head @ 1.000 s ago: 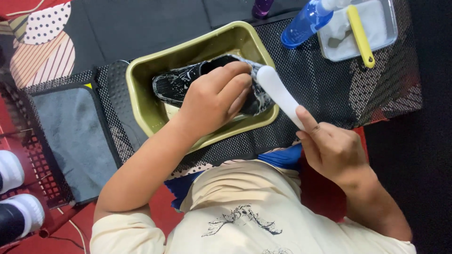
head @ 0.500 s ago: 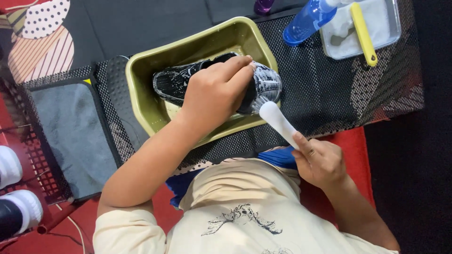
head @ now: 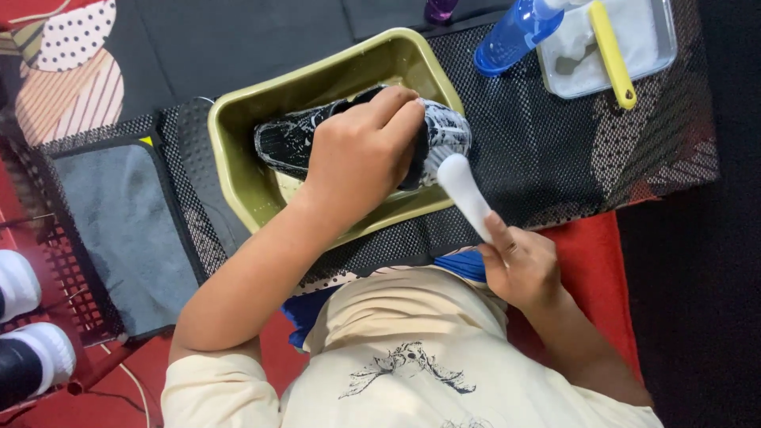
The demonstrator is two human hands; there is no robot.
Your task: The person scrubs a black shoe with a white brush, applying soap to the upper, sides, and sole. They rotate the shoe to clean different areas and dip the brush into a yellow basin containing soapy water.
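The left hand [head: 361, 162] presses down on a black and white shoe [head: 440, 131], its grip wrapped over the top so the shoe stays put. The shoe lies on its side inside a green tub [head: 238, 158] on the desk, so drips stay in the tub. The right hand [head: 519, 265] holds a white brush [head: 464, 190], grip closed on the handle, its head touching the shoe's right end. A grey towel [head: 119, 230] lies to the left. A blue bottle [head: 511, 40] and a tray [head: 662, 47] with a yellow brush [head: 610, 51] sit far right.
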